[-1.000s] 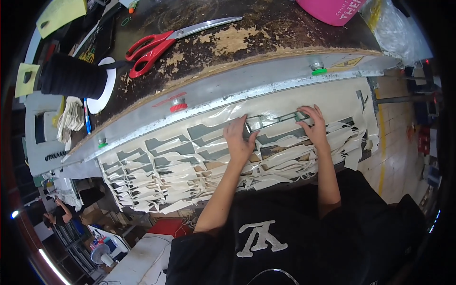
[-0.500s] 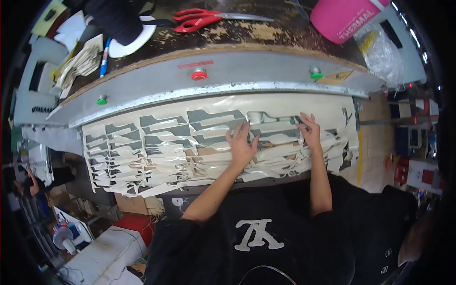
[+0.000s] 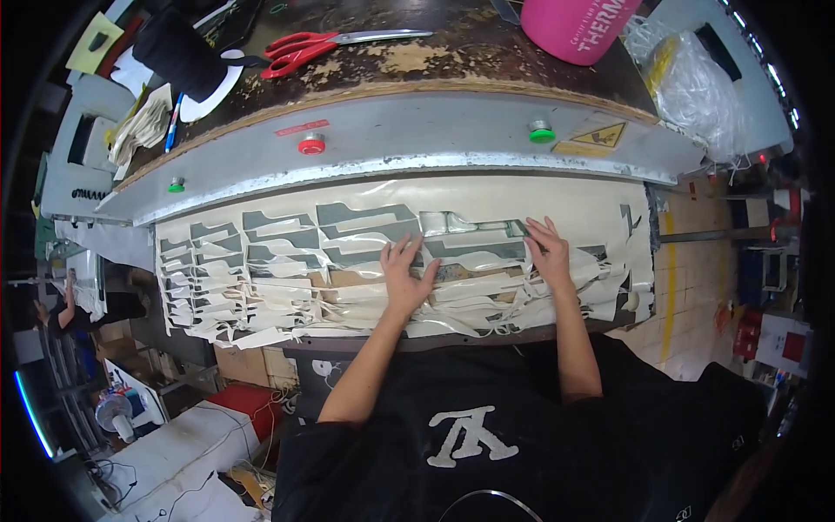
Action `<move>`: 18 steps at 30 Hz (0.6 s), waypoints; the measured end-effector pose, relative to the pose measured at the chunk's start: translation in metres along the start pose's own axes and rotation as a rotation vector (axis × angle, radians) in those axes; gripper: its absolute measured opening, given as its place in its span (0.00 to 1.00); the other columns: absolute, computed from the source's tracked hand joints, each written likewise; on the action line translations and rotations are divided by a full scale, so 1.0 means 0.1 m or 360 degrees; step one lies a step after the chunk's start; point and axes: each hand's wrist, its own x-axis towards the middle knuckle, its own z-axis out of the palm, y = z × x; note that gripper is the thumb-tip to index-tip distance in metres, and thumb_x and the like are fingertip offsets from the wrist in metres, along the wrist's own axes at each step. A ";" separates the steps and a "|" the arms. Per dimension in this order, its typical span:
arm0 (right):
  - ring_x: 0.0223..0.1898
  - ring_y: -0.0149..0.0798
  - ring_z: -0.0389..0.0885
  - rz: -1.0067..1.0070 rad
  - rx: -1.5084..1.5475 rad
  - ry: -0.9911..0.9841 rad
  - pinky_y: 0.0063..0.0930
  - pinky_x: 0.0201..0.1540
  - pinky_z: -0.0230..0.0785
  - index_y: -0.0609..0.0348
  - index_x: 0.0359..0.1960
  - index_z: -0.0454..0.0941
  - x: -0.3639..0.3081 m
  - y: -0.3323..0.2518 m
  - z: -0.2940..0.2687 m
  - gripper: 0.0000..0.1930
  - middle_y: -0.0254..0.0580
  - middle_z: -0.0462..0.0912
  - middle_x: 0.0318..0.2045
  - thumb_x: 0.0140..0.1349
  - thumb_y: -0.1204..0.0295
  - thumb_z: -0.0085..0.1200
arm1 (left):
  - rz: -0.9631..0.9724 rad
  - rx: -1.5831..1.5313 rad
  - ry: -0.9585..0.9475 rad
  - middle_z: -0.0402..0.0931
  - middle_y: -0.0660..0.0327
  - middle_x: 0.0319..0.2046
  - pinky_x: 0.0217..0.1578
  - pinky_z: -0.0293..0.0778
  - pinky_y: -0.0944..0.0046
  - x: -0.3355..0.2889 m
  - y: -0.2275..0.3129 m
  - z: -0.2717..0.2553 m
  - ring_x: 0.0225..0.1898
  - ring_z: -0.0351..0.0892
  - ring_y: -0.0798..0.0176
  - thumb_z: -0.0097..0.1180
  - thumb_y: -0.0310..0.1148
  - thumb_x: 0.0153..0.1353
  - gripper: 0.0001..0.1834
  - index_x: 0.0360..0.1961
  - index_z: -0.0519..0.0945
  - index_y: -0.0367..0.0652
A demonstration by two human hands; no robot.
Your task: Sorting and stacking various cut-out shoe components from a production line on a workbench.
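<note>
A thin-walled metal cutting die [image 3: 470,224], long and stepped in outline, lies on a cream sheet [image 3: 557,196] of smooth material. My right hand [image 3: 548,258] has its thumb and fingertips closed about the die's right end. Just below the die's left end, my left hand [image 3: 406,277] rests on the sheet with its fingers spread, holding nothing. Rows of cut-out openings, shaped like the die, run left and toward me, showing a dark green surface beneath. Thin, wrinkled leftover strips [image 3: 374,304] hang together near the front edge.
Behind the sheet runs a grey machine beam [image 3: 417,130] with a red button [image 3: 311,143] and green buttons [image 3: 541,131]. On its top lie red-handled scissors [image 3: 300,52], a pink container [image 3: 574,26], a black thread cone [image 3: 178,56] and a plastic bag [image 3: 696,104]. Another person [image 3: 87,309] stands far left.
The whole view has shifted, so the beam and sheet sit further left in the picture. My right fingers have come down closer around the die's end. My left hand stays spread beside it.
</note>
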 end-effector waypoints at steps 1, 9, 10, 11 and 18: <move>0.53 0.53 0.90 -0.0004 0.0022 0.0008 0.56 0.77 0.62 0.65 0.50 0.89 0.01 -0.01 0.00 0.16 0.55 0.90 0.52 0.60 0.80 0.69 | -0.0005 0.0038 -0.0009 0.81 0.43 0.59 0.75 0.53 0.37 0.01 -0.01 -0.02 0.67 0.74 0.43 0.76 0.41 0.58 0.33 0.63 0.83 0.41; 0.53 0.51 0.90 0.0065 -0.0057 0.0131 0.57 0.75 0.65 0.63 0.46 0.90 -0.03 -0.05 0.07 0.17 0.52 0.91 0.49 0.53 0.74 0.77 | -0.0025 0.0049 -0.0026 0.80 0.44 0.61 0.76 0.54 0.38 -0.01 -0.02 0.02 0.67 0.73 0.42 0.75 0.41 0.58 0.32 0.63 0.83 0.42; 0.53 0.51 0.90 0.0066 -0.0063 0.0139 0.57 0.75 0.65 0.64 0.45 0.90 -0.04 -0.04 0.07 0.17 0.52 0.92 0.47 0.53 0.74 0.78 | -0.0031 0.0055 -0.0020 0.80 0.44 0.61 0.76 0.54 0.38 -0.01 0.00 0.03 0.67 0.73 0.42 0.75 0.41 0.58 0.32 0.63 0.84 0.42; 0.53 0.51 0.90 0.0064 -0.0057 0.0133 0.57 0.75 0.65 0.64 0.45 0.90 -0.04 -0.03 0.08 0.17 0.52 0.92 0.47 0.53 0.74 0.78 | -0.0036 0.0061 -0.0016 0.80 0.44 0.61 0.76 0.54 0.38 0.00 0.00 0.04 0.67 0.73 0.42 0.75 0.41 0.58 0.32 0.63 0.84 0.42; 0.56 0.48 0.89 0.0038 -0.0122 0.0082 0.57 0.75 0.64 0.65 0.45 0.90 -0.01 -0.12 0.08 0.16 0.50 0.93 0.42 0.53 0.76 0.76 | 0.0002 -0.0004 0.0010 0.82 0.45 0.58 0.74 0.56 0.38 -0.02 -0.07 0.00 0.64 0.77 0.44 0.76 0.39 0.58 0.31 0.61 0.84 0.41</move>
